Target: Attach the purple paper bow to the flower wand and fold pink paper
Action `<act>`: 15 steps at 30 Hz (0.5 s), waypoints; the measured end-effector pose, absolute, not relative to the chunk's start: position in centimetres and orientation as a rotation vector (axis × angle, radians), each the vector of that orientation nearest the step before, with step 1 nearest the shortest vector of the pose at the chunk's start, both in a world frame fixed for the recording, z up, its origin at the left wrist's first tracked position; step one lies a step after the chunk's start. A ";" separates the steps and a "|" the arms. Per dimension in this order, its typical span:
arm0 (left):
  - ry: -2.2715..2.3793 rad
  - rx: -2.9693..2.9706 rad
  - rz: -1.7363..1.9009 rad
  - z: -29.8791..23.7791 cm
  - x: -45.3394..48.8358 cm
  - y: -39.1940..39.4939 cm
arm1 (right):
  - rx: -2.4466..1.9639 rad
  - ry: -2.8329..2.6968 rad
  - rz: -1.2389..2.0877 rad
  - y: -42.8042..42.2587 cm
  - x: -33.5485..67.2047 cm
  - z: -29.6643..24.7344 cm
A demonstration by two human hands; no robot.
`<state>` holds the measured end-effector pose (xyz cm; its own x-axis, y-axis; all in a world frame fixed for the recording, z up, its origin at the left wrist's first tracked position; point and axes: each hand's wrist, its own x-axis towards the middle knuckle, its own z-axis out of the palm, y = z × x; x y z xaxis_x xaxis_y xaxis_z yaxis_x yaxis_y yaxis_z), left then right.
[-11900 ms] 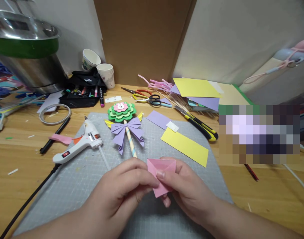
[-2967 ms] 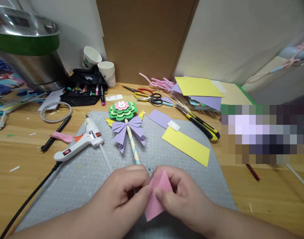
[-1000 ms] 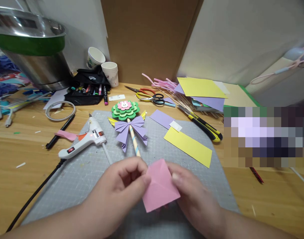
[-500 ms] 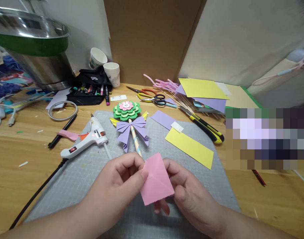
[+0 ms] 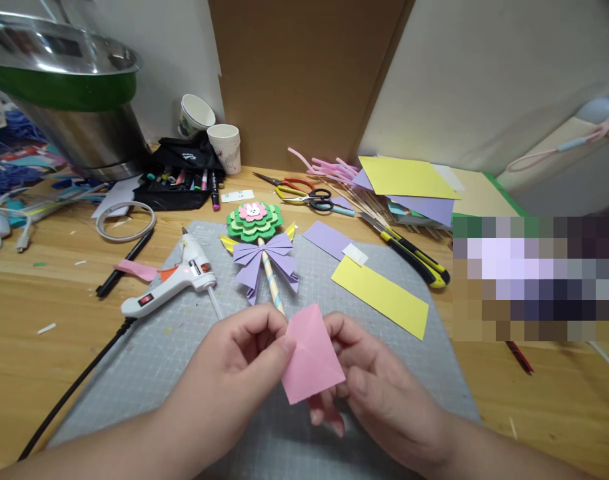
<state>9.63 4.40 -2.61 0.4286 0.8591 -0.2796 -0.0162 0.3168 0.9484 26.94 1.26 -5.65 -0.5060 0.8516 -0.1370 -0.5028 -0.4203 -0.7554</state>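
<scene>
A folded pink paper [image 5: 312, 357] is held over the grey cutting mat [image 5: 149, 373] between both hands. My left hand [image 5: 234, 380] pinches its left edge with thumb and forefinger. My right hand [image 5: 379, 393] grips it from behind and below, with fingers curled under the paper. Just beyond the hands lies a paper flower wand [image 5: 259, 250] with a green and pink bloom, a purple bow and a striped stick.
A white glue gun [image 5: 172, 283] lies left on the mat, its black cord trailing to the front left. A yellow strip [image 5: 379, 297] and a purple piece [image 5: 324, 239] lie at right. Scissors [image 5: 297, 193], a yellow knife [image 5: 409, 257], paper sheets [image 5: 409, 180], markers [image 5: 179, 180], cups [image 5: 224, 147] and a metal pot [image 5: 64, 100] stand behind.
The pink paper has been turned and refolded in my hands, from a pointed folded shape into a flatter diamond. In the last half second it shifted only slightly.
</scene>
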 end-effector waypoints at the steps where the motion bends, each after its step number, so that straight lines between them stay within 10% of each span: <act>1: 0.965 1.106 0.710 -2.6 9.6 4.4 | -0.667 -0.845 2.002 1.3 26.9 -5.6; 15: 1.099 1.316 0.671 -2.7 9.9 4.3 | -0.705 -0.861 1.995 1.5 26.8 -5.6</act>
